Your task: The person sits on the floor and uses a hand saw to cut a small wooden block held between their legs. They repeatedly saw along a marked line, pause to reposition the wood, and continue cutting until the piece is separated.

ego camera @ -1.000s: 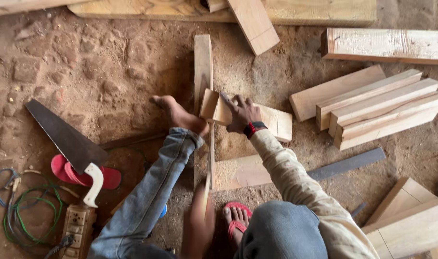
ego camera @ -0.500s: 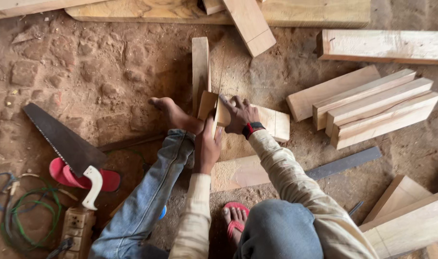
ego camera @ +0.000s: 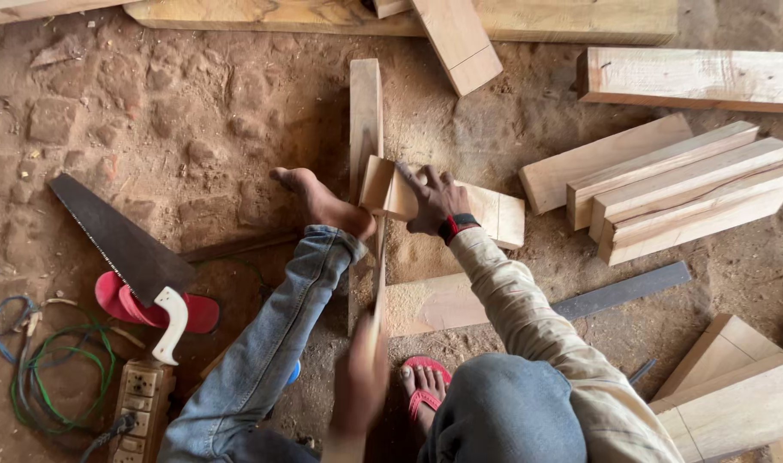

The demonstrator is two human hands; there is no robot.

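- Your right hand [ego camera: 434,201], centre frame, fingers spread, presses flat on the wood block [ego camera: 486,213].
- Left hand [ego camera: 361,386], lower centre, blurred; looks closed round a saw handle, blade [ego camera: 379,274] running up to the block.
- Bare foot [ego camera: 323,201] pins the long plank [ego camera: 365,120] just left of the block.
- Spare handsaw [ego camera: 121,244] lies left over red sandals [ego camera: 117,300]; cut planks [ego camera: 683,193] stacked right; wires [ego camera: 31,377] lower left.

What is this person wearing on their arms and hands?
Both hands are bare, no gloves. The right hand has a red and black band at the wrist, and the arm wears a loose, creased beige long sleeve. The left hand is motion-blurred; its sleeve cannot be made out.
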